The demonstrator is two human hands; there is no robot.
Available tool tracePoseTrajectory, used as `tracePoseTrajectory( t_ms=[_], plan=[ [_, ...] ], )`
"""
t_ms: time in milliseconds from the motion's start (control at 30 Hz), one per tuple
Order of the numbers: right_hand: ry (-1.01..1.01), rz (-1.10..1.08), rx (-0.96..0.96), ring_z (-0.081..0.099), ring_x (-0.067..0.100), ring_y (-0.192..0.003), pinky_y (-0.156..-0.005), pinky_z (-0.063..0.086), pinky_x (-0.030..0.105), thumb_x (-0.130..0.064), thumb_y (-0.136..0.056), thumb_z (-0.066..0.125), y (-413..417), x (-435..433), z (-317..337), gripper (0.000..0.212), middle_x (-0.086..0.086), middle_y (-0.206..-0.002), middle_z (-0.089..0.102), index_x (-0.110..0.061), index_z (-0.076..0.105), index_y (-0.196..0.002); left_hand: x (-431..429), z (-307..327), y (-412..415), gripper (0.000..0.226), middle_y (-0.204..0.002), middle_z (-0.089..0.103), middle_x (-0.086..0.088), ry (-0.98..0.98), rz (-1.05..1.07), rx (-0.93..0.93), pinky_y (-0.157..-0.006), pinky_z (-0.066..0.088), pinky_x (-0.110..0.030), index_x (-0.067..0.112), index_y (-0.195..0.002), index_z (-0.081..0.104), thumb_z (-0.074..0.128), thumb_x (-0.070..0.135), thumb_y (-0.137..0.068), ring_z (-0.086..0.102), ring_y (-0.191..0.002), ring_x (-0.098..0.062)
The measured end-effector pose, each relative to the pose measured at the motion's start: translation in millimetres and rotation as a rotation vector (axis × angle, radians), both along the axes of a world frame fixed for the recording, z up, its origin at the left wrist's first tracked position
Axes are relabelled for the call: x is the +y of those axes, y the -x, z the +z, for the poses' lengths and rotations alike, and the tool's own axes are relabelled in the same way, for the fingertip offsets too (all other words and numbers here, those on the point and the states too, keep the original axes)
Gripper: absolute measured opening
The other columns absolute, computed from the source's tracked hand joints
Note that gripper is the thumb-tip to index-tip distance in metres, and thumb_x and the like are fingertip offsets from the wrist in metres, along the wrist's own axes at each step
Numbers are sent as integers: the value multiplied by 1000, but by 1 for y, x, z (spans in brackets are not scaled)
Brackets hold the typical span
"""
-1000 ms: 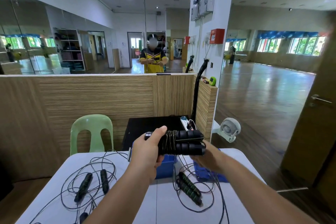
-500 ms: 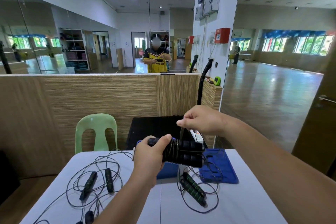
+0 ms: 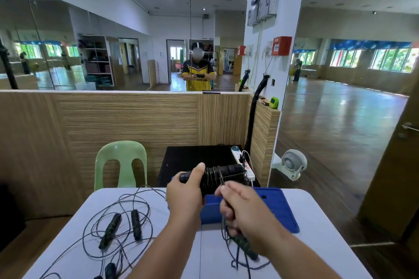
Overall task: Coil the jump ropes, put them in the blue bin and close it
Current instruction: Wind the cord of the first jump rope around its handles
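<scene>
Left hand (image 3: 184, 192) grips the left end of the black foam-handled jump rope (image 3: 226, 172), its long axis left-to-right above the blue plastic bin (image 3: 212, 212) near the tabletop's (image 3: 317, 244) far edge. Right hand (image 3: 240, 208) pinches its thin cord (image 3: 221, 180) just nearer.

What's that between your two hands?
In the head view, a jump rope's two black handles lie side by side, cord wound round them. The left hand grips one end; the right hand pinches the cord's free stretch.
</scene>
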State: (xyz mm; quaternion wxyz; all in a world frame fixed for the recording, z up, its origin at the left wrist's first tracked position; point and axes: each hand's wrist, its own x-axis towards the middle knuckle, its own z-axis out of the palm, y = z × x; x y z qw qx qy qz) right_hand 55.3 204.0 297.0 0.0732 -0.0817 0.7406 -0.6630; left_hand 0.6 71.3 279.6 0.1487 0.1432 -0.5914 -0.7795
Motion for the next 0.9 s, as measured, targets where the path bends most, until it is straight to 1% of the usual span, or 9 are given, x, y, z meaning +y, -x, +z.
tracePoseTrajectory(
  t_ms=[100, 233, 300, 433, 500, 600, 700, 800, 900],
  plan=[
    [146, -28, -95, 30, 12, -47, -44, 31, 25, -25, -112, 35, -6, -4, -22, 31, -1, -57, 40, -9, 57, -96, 9, -2, -3, 39, -61, 58, -5, -56, -8, -43, -46, 42, -28, 14, -70, 56, 79, 40, -87, 50, -52, -20],
    [143, -61, -199, 23, 12, -49, -47, 20, 26, -29, -109, 39, -1, 2, -43, 35, -1, -57, 34, -11, 57, -85, 10, 0, -5, 37, -70, 61, -7, -180, -35, -147, -37, 38, -23, 12, -80, 61, 79, 44, -86, 49, -52, -18],
    [169, -112, -300, 18, 11, -48, -44, 14, 23, -31, -110, 39, 4, 8, -47, 35, -1, -56, 30, -10, 58, -91, 11, 1, -6, 37, -71, 60, -5, -206, -57, -178, -34, 36, -20, 13, -80, 60, 80, 43, -86, 49, -54, -17],
    [544, -96, -343, 15, 8, -51, -43, 10, 21, -38, -101, 47, 11, 22, -58, 25, -3, -63, 27, -15, 58, -106, 16, 3, -14, 36, -67, 62, -5, -234, -125, -204, -34, 34, -19, 15, -80, 60, 80, 44, -86, 45, -45, -15],
    [603, -91, -279, 19, 9, -54, -47, 11, 22, -23, -91, 53, 13, 28, -64, 20, -1, -66, 28, -13, 63, -105, 17, 5, -15, 36, -64, 60, -3, -239, -146, -200, -34, 33, -19, 15, -79, 59, 79, 44, -87, 44, -42, -14],
    [370, -40, -185, 23, 13, -53, -49, 19, 25, 0, -95, 44, 23, 37, -65, 21, -1, -59, 33, 1, 65, -97, 17, 9, -15, 36, -59, 57, -2, -239, -164, -191, -34, 29, -19, 15, -79, 57, 79, 43, -86, 41, -40, -13],
    [99, 56, -122, 31, 16, -52, -52, 29, 27, -13, -101, 49, 33, 49, -60, 32, 3, -57, 37, -6, 62, -73, 11, 19, -15, 35, -55, 51, -2, -244, -224, -155, -33, 24, -17, 15, -81, 54, 77, 40, -88, 37, -38, -13],
    [-45, 116, -145, 28, 17, -51, -51, 31, 26, -23, -84, 53, 41, 61, -43, 26, 5, -58, 37, -17, 48, -59, 7, 25, -19, 33, -59, 47, -3, -174, -284, -118, -33, 22, -17, 15, -80, 53, 77, 35, -89, 35, -39, -13],
    [-102, 70, -155, 32, 11, -50, -50, 27, 23, -22, -70, 57, 48, 62, -14, 15, -4, -52, 43, -20, 48, -59, 9, 24, -27, 31, -60, 46, -4, -121, -351, -106, -35, 21, -18, 15, -79, 54, 76, 35, -90, 33, -40, -13]
  ],
)
